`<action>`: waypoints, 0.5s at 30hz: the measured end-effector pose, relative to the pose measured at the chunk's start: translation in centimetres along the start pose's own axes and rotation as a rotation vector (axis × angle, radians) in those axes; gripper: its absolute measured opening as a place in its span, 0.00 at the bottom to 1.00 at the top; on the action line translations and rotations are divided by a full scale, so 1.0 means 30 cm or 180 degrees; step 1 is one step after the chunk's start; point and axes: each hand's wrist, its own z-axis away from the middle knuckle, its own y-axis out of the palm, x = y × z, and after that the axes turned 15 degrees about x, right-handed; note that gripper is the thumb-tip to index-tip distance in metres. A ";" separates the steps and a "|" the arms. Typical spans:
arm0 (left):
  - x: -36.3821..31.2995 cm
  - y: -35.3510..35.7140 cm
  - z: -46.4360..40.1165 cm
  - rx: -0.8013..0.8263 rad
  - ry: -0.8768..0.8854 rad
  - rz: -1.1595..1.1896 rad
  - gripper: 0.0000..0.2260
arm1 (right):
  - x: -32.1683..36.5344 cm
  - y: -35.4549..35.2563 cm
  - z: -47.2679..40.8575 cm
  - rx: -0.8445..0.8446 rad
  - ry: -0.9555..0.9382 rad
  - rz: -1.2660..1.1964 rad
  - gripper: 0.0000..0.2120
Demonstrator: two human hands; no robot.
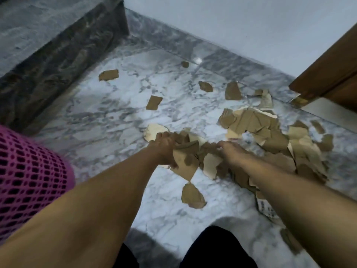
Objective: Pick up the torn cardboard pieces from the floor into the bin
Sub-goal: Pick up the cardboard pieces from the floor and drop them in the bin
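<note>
**Q.** Head view: where do the torn cardboard pieces lie, and what are the grips doing?

**A.** The main heap of cardboard pieces [270,136] lies on the marble floor [108,120], at about 3 o'clock from the frame's centre. Loose scraps are scattered toward 11 and 12 o'clock, among them a far scrap [108,74] and a mid-floor scrap [154,102]; a single fallen piece [193,196] lies at 6 o'clock, just below the hands. The left hand [164,147] has its fingers curled around a bunch of pieces [188,157]; that grip is closed on the cardboard. The right hand [230,151] rests on the near edge of the heap, fingers bent into the pieces; whether it actually holds any cannot be told, as motion blur obscures the fingertips. The pink mesh bin [29,171] stands at 9 o'clock, just beside the left forearm.

**Q.** How will the material handle?

**A.** Judged from appearance: light, thin, moderately stiff sheet fragments with ragged edges. They slide over one another readily, so a loose handful is likely to shed pieces, as the fallen piece suggests. A hold is best taken by gathering overlapping pieces into a stack and pinching across the flat faces, or by pressing a bundle between both palms. Flat single scraps on smooth marble probably need lifting at a raised edge.
</note>
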 end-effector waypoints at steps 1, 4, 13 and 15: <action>-0.012 0.019 -0.022 0.0018 -0.0020 -0.0127 0.52 | -0.011 0.017 -0.020 -0.0010 0.0014 0.0059 0.44; -0.044 0.051 -0.069 0.0119 -0.0004 -0.0494 0.58 | -0.034 0.060 -0.075 -0.0030 -0.0115 0.0290 0.48; -0.106 0.087 -0.185 -0.0253 0.0042 -0.0549 0.62 | -0.026 0.081 -0.167 -0.0269 -0.0505 0.0362 0.44; -0.112 0.078 -0.200 -0.0113 0.0092 -0.0449 0.62 | -0.028 0.078 -0.179 -0.0293 -0.0413 0.0467 0.40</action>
